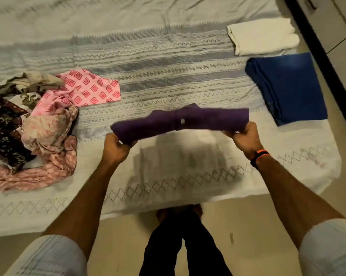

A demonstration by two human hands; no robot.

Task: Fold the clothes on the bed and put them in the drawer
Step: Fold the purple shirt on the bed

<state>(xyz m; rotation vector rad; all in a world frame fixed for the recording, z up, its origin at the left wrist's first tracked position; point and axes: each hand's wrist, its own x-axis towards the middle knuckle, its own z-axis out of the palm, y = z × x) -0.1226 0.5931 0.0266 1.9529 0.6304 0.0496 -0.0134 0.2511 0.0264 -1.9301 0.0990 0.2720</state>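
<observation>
A folded purple shirt [180, 121] with a white button hangs lifted above the bed [168, 56], casting a shadow on the sheet below it. My left hand [116, 147] grips its left end and my right hand [244, 139] grips its right end. On the bed's right side lie a folded blue garment [287, 86] and, farther back, a folded white one [262, 35]. A heap of unfolded clothes [34, 124], pink patterned and dark floral, lies at the left.
The bed's near edge runs across the lower frame, with beige floor [237, 226] and my legs below it. A dark bed frame edge [315, 42] and pale floor tiles run along the right side.
</observation>
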